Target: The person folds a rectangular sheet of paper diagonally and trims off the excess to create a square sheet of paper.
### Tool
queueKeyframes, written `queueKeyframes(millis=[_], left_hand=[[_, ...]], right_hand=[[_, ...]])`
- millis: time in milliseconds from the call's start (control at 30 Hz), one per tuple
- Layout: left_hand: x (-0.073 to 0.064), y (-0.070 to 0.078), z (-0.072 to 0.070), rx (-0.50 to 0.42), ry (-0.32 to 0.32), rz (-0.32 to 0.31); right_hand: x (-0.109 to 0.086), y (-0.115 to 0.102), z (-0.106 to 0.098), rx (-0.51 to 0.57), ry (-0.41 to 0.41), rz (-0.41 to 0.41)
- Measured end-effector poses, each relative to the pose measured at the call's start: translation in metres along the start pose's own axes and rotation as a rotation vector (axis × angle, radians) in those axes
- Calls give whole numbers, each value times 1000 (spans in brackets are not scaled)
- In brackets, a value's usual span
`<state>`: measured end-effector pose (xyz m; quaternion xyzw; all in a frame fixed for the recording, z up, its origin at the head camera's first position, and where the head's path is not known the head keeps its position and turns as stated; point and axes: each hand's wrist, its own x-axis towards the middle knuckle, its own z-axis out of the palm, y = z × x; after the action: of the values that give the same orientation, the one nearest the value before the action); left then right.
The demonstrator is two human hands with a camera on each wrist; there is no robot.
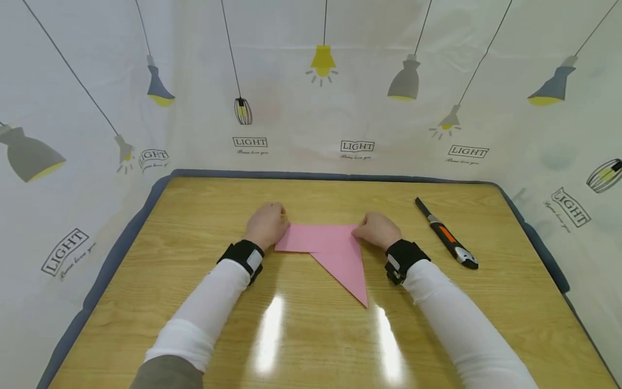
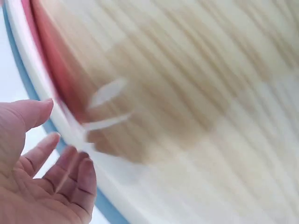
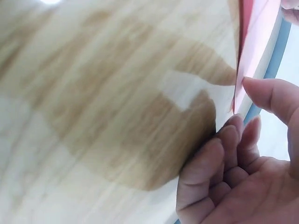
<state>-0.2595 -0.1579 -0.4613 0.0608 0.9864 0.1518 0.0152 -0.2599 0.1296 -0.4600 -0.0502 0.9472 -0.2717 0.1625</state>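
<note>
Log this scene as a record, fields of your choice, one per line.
workpiece: folded pink paper, straight band with a pointed part toward the person
left hand: at the paper's left end, thumb and fingers apart in the wrist view
right hand: at the paper's upper right corner, thumb touching; firmness of grip unclear
tool: black-and-orange knife-like tool, right of the right hand, untouched, narrow end away from the person
surface: wood-grain table
backdrop: lamp-print sheet
</note>
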Motion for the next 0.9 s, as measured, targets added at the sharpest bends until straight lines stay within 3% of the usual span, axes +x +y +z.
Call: queueKeyframes(millis=[133, 233, 300, 433, 600, 667, 767, 900], left_hand=[[-13, 31, 2, 82, -40, 182], [-32, 61, 4, 152, -158, 352], [-46, 78, 7, 183, -250, 431], [-65, 96, 14, 259, -355, 454], [-71, 98, 21, 338, -346, 454], [-71, 97, 22, 335, -338, 462], [-72, 96, 23, 334, -327, 474], [-73, 96, 23, 336, -315, 477]], right_hand=[[1, 0, 0, -14, -10, -2], [2, 0, 1, -36, -4, -2], [2, 0, 1, -48, 1, 2], [3, -2, 1, -54, -3, 8], [-1, -3, -1, -85, 29, -36], [-4, -5, -3, -149, 67, -111], [-9, -9, -5, -331, 104, -297], [-16, -7, 0, -544, -2, -484]])
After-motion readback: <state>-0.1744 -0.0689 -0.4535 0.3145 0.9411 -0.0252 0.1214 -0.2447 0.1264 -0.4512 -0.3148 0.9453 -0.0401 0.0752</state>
